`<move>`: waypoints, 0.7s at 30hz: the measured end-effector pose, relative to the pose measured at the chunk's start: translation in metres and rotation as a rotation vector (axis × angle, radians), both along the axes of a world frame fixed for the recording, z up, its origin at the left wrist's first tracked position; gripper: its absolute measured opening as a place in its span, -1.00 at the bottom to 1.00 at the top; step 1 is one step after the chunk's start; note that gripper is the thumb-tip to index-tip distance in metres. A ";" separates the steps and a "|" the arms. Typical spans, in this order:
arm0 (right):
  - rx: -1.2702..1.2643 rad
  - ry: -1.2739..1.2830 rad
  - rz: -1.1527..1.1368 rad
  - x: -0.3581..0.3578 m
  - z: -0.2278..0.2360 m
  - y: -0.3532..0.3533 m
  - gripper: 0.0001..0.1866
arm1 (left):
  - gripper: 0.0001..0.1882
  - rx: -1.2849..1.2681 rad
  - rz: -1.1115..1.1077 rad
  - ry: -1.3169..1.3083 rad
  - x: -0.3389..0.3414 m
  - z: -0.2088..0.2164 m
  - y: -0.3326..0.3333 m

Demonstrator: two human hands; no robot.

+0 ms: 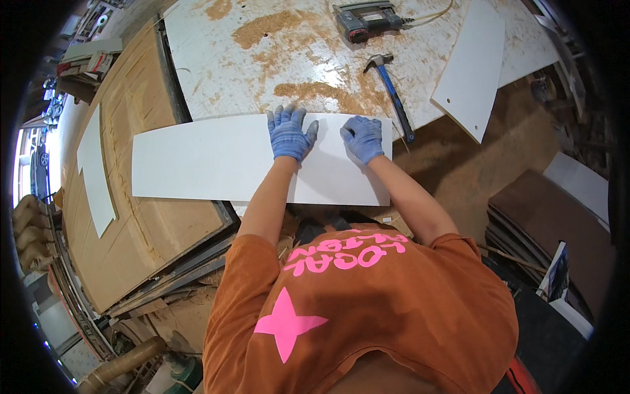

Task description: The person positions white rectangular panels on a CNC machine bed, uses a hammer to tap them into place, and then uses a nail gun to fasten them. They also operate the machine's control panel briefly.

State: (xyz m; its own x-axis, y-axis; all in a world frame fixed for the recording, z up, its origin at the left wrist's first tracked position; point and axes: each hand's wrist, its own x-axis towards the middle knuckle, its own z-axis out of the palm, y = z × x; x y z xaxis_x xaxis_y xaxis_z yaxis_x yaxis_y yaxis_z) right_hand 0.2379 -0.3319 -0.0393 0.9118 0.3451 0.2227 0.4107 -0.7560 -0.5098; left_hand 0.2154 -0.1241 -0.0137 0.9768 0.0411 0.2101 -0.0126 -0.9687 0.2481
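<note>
A long white board (203, 161) lies crosswise in front of me, its right part on the workbench's near edge and its left part reaching over a brown panel. Flat on the board's far half rests my left hand (289, 138), in a blue glove, with fingers stretched apart toward the far edge. My right hand (365, 139), gloved alike, is at the board's right end with its fingers curled in; whatever they may hold is hidden. Just beyond it to the right lies a claw hammer (392, 95) with a blue and black handle.
A pneumatic nailer or stapler (369, 23) with a hose sits on the sawdust-strewn white workbench (216, 72). Another white panel (471, 65) overhangs the bench's right side. At left, a narrow white piece (96, 174) lies on the large brown panel (157, 243). Dark boards (551, 223) are stacked at right.
</note>
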 end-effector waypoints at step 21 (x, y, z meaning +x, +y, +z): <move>0.108 -0.024 0.153 -0.003 -0.005 -0.005 -0.87 | -0.42 -0.084 0.018 0.125 -0.006 0.012 0.004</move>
State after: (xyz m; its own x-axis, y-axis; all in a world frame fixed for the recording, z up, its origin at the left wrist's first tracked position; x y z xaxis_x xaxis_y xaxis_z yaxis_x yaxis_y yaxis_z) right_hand 0.2346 -0.3374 -0.0441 0.8445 0.4520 0.2872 0.5296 -0.6252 -0.5733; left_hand 0.2096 -0.1203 -0.0013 0.9941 0.0715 0.0822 0.0409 -0.9443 0.3266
